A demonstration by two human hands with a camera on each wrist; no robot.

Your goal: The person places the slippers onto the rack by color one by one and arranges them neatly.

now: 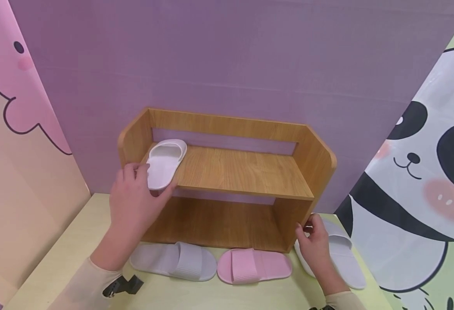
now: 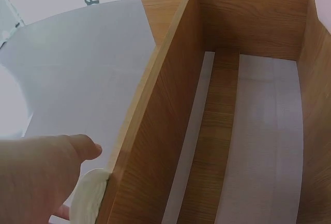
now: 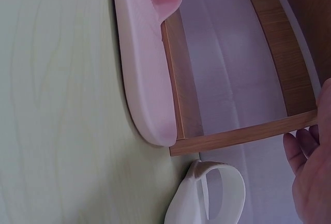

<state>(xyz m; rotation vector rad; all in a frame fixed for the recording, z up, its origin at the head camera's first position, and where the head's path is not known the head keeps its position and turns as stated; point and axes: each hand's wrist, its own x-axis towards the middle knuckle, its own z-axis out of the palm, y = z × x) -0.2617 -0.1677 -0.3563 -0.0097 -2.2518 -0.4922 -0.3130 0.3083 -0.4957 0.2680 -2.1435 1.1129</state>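
Note:
On the left end of the wooden rack's upper shelf lies a white slipper, heel toward me. My left hand is spread about its heel end, fingers by the left side and thumb by the right. In the left wrist view the thumb stands apart from the slipper's heel; the other fingers are mostly hidden. My right hand pinches the front edge of the rack's right side panel, with fingertips on its outer side.
A grey slipper and a pink slipper lie sideways on the pale table before the rack. White slippers lie right of the rack, partly behind my right hand. A purple backdrop stands behind.

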